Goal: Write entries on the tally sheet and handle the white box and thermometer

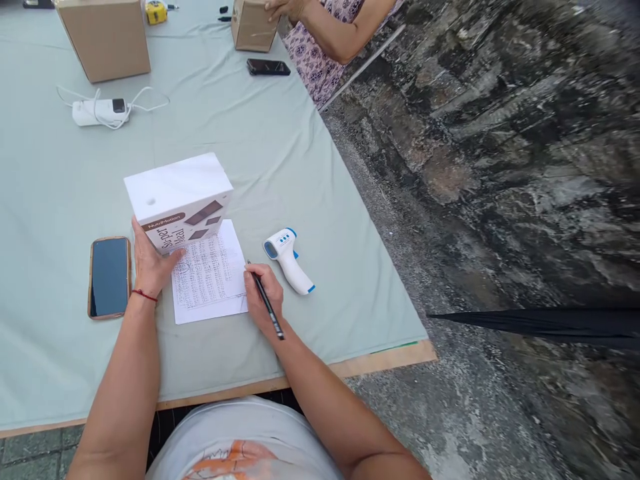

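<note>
My left hand (150,263) grips the near left corner of a white box (180,183) with brown printing, thumb across its front. The box is tilted above a sheet of paper (213,273) covered in handwriting and hides the sheet's upper part. In my right hand (265,297) is a black pen (267,303), held at the right edge of the paper. Just right of that hand lies a white and blue infrared thermometer (289,260). A phone in a brown case (110,277) rests left of my left hand.
Farther back are a white device with a cord (103,112), a large cardboard box (107,40), a yellow tape measure (157,12) and a black phone (269,67). Another person's hand (289,8) touches a smaller cardboard box (254,27). A rock wall (500,147) stands right.
</note>
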Tool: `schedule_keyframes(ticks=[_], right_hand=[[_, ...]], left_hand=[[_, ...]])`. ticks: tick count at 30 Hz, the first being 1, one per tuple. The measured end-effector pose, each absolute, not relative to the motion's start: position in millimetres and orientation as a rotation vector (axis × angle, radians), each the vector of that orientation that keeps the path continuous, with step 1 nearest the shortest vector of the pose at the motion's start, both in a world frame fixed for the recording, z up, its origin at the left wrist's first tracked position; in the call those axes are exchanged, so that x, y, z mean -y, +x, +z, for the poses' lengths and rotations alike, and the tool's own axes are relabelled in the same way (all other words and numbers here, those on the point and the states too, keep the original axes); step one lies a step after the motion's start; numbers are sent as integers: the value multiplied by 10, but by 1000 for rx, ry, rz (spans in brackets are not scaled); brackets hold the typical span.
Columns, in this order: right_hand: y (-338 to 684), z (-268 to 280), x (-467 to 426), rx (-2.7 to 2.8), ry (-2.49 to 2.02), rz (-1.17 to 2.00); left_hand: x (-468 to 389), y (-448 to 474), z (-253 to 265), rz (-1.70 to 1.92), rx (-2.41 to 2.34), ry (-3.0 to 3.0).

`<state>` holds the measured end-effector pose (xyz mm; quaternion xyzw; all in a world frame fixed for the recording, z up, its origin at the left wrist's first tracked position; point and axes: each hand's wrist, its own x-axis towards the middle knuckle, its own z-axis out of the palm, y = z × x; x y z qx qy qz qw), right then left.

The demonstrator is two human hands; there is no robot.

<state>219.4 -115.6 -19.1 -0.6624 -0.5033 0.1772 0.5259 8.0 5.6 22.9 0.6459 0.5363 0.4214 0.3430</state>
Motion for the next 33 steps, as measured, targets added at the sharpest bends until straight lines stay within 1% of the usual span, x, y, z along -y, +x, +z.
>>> schedule_keyframes(ticks=[5, 10, 15, 19, 22, 25, 27, 31, 33], right_hand=[[2279, -310, 1138, 1433, -1601, 301], [2248, -437, 1097, 1588, -1656, 217], [2335, -397, 1071, 1501, -1639, 62], [2679, -330, 1092, 1293, -1983, -60], [2948, -317, 1079, 1232, -2223, 104], [3032, -239, 1043, 1151, -2242, 364], [2939, -107, 1027, 1054, -2107, 537], [2487, 242, 1012, 975, -1563, 1002], [2236, 361, 977, 965, -1368, 1150]], left_hand=[[-82, 75, 204, 1139, -1239, 1696], [-112, 78, 93, 1218, -1209, 1659], [-88, 73, 17, 1272, -1287, 1583], [-74, 71, 20, 1226, -1296, 1506], [-71, 89, 63, 1184, -1239, 1517], [-59, 107, 117, 1175, -1228, 1611], [-47, 111, 144, 1158, -1260, 1678], [-33, 107, 168, 1125, -1307, 1769], [-33, 104, 169, 1121, -1330, 1798]])
